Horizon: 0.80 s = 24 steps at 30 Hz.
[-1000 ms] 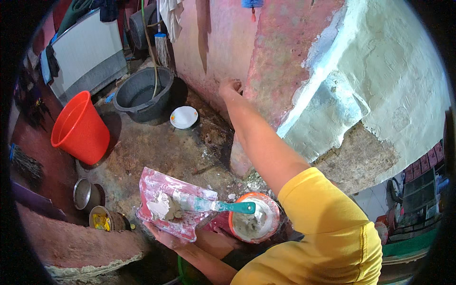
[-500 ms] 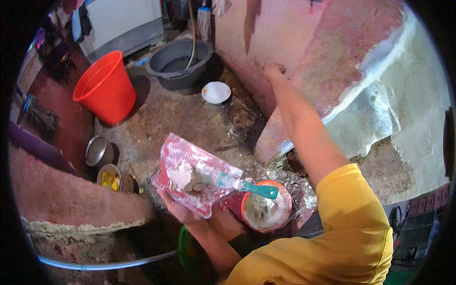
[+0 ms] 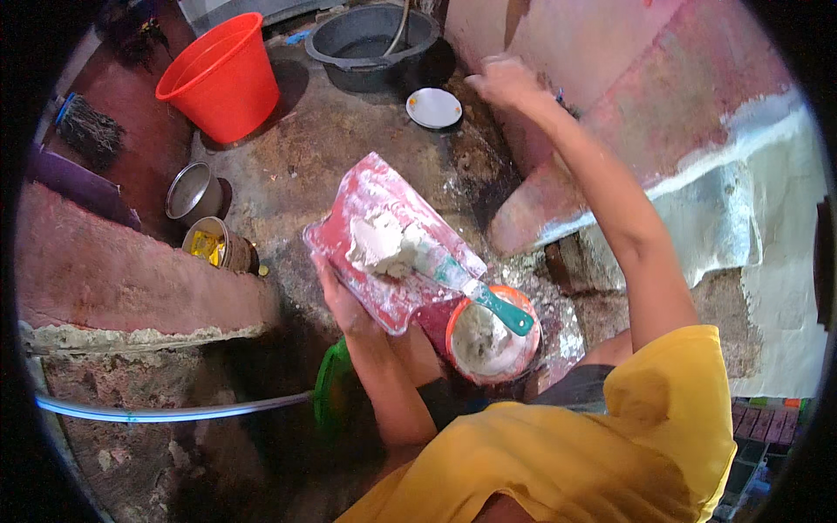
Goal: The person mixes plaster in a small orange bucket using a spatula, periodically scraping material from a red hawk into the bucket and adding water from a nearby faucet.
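The pink wall (image 3: 610, 52) is seen at the top right, with a rough grey patch lower down. It is touched by the right hand (image 3: 501, 78), with the arm stretched out long. This hand is blurred, so it cannot be told if the fingers are spread or pressed together. It was on the wall a moment ago too, so it has been kept there.

On the dirty floor (image 3: 349, 148) a red bucket (image 3: 222, 74) and a dark basin (image 3: 375, 39) are set side by side.

A red board (image 3: 392, 196) is held up from below by the left hand (image 3: 336, 292), with the fingers curled round its edge. A lump of white paste (image 3: 375, 244) is piled on the board.

Just beside the board an orange tub (image 3: 493, 336) of paste is kept.

A scraper (image 3: 475, 292) with a green handle is laid across the board, its blade in the paste and its handle over the tub. It has not been picked up or moved. So the wall is likely being felt by hand, and no paste is being spread yet.

A small white plate (image 3: 433, 107) is left by the basin.
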### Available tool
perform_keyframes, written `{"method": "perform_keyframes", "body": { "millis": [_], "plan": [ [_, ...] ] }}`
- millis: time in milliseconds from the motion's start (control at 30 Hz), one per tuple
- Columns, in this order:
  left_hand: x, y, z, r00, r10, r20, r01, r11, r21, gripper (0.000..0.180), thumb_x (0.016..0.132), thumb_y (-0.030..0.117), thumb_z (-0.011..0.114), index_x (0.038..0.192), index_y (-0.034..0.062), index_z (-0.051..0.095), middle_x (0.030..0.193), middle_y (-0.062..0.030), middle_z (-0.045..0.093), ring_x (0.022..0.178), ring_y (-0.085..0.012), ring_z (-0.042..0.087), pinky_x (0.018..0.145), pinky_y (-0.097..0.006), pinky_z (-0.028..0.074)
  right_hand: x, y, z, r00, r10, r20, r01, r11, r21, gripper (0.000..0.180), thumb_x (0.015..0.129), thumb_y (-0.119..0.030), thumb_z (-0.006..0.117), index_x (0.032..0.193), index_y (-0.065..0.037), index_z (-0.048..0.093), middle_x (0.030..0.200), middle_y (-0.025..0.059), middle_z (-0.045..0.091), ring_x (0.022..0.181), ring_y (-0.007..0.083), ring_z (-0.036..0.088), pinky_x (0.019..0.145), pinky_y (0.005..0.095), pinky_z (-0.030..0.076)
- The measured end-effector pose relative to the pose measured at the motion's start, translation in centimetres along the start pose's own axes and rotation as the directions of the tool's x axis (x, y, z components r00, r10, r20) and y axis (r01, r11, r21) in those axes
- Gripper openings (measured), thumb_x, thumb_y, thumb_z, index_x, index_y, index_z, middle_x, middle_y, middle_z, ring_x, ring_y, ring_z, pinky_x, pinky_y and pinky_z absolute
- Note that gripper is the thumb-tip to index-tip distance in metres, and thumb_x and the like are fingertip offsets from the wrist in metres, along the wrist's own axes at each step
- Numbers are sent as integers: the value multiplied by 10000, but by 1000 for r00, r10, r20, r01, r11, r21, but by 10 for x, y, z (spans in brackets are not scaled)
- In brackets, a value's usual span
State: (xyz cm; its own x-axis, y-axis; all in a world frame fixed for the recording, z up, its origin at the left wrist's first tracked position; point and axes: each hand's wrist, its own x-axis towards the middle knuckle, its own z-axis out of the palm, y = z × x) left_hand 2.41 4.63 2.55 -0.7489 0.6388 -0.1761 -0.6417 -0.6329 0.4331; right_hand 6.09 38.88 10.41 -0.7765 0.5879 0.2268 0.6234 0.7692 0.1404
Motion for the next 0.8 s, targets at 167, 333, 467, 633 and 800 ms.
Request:
{"method": "perform_keyframes", "body": {
  "millis": [167,333,467,633,800],
  "plan": [
    [-11,-2,10,982,-185,-39,189,954,232,509,862,430,301,1193,47,358,1177,-118,433,1047,-267,450,899,-392,349,-198,-65,-50,940,-182,288,-44,773,633,695,791,-508,406,1184,59,324,950,288,518,930,403,493,806,433,379],
    [-12,-49,-43,900,-435,-30,429,871,241,530,836,461,361,1173,53,389,1129,-110,476,1008,-264,480,870,-404,383,-352,-48,-21,857,-27,514,-427,521,740,621,815,-371,463,1235,32,247,1075,246,483,1012,332,477,853,345,353],
    [-75,-102,-45,821,-569,-50,560,786,263,537,845,462,338,1182,45,370,1158,-102,453,1041,-244,455,886,-404,369,-452,-48,23,820,71,568,-552,359,752,585,793,-288,516,1198,68,289,990,257,522,953,333,512,811,356,380],
    [-128,-150,-111,761,-580,-292,639,587,498,543,849,465,327,1194,47,353,1170,-96,434,1041,-232,446,876,-389,364,-523,-53,52,808,209,552,-579,458,675,387,781,-263,515,1054,-1,433,767,227,565,753,379,548,643,428,425],
    [-156,-169,-122,742,-599,-300,641,504,579,518,846,496,302,1099,61,424,939,-55,532,773,-174,529,628,-311,429,-544,-28,39,795,200,572,-602,374,706,272,781,-231,522,965,-36,477,735,214,558,708,382,537,611,420,410]
  ]
}}
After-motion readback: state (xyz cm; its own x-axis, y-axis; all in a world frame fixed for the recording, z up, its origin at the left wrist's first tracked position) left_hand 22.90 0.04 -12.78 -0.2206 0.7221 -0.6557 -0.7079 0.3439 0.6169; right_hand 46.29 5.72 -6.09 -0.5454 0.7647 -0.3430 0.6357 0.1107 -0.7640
